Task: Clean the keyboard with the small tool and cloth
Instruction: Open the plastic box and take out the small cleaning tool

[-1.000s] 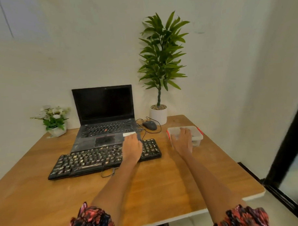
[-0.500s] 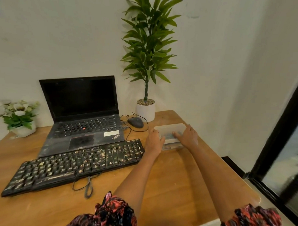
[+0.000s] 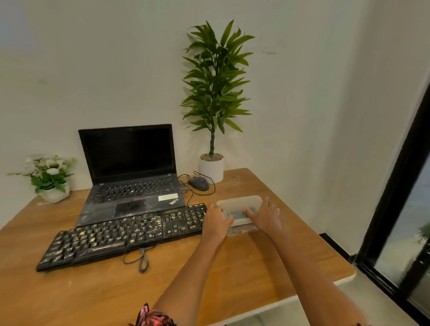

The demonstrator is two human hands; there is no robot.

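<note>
a small office or home desk corner, by the look of it: a wooden counter (image 3: 237, 267) pushed against a plain pale wall carries an open black thinkpad laptop (image 3: 131, 173), a wired mouse (image 3: 199, 183) and a separate black keyboard (image 3: 124, 235) speckled with crumbs. a tall leafy plant in a white pot (image 3: 214, 102) and a small pot of white flowers (image 3: 50, 177) dress the back edge, and a dark-framed glass door (image 3: 411, 219) stands to the right.

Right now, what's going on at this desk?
A person has both hands on a clear plastic box at the table's right side: left hand at its left end, right hand on its lid. The crumb-covered keyboard lies untouched before the laptop. No tool or cloth is out.
</note>
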